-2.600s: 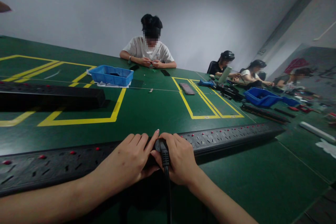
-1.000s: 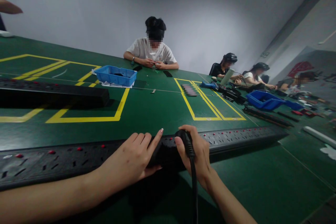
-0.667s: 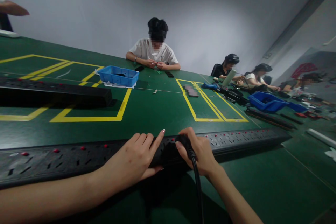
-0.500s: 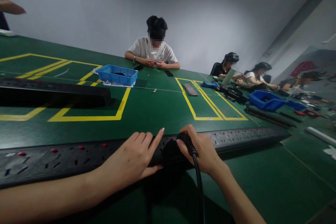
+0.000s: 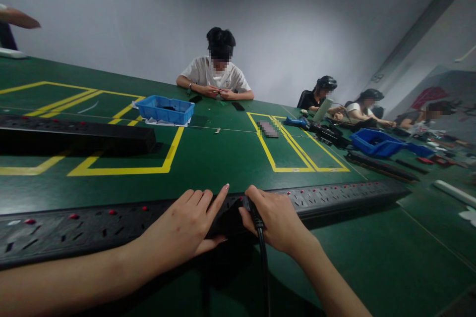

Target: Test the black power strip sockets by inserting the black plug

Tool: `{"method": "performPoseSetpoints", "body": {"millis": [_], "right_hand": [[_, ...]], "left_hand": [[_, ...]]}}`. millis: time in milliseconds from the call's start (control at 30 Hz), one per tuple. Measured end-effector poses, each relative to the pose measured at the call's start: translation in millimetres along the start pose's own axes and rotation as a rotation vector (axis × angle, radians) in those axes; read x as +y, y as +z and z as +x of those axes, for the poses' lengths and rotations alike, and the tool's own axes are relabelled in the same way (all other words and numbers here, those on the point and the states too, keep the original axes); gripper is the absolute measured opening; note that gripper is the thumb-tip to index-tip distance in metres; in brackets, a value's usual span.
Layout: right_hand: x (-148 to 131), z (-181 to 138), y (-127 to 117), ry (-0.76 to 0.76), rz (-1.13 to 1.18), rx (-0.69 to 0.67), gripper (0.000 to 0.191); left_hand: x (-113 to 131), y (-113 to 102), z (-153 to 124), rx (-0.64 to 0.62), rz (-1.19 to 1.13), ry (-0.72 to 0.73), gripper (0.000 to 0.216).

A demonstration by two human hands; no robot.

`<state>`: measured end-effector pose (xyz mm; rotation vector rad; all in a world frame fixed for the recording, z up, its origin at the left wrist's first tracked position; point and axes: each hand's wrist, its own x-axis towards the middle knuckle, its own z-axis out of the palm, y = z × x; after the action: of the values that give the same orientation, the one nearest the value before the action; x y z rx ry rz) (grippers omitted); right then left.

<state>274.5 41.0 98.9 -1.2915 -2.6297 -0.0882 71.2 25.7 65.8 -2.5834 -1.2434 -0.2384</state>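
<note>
A long black power strip with a row of sockets and red indicators or switches lies across the table in front of me. My left hand grips its middle, thumb along the near side, index finger stretched over the top. Just to the right, my right hand is closed around a black power plug, held at the strip's top face. Its black cable hangs down toward me. The plug's front is hidden in shadow and by my fingers, so I cannot tell how deep it sits in a socket.
Another black strip lies farther back on the left. Behind it stands a blue bin. A person sits opposite; other people work at the right, near a second blue bin. Yellow tape marks the green table.
My right hand and the plug have shifted left along the strip, closer to my left hand, and the cable has swung left. My left hand keeps its grip.
</note>
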Motion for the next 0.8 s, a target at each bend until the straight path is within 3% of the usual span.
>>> {"method": "performPoseSetpoints", "body": {"millis": [367, 500, 800], "right_hand": [[2.4, -0.8, 10.4, -0.011, -0.026, 0.121, 0.016], [-0.6, -0.4, 17.0, 0.05, -0.033, 0.201, 0.018], [-6.5, -5.8, 25.4, 0.128, 0.011, 0.285, 0.018]], "left_hand": [[4.3, -8.2, 4.5, -0.065, -0.03, -0.035, 0.067], [8.3, -10.5, 8.4, -0.101, -0.057, -0.057, 0.073], [29.6, -0.7, 31.9, -0.057, -0.044, -0.086, 0.072]]}}
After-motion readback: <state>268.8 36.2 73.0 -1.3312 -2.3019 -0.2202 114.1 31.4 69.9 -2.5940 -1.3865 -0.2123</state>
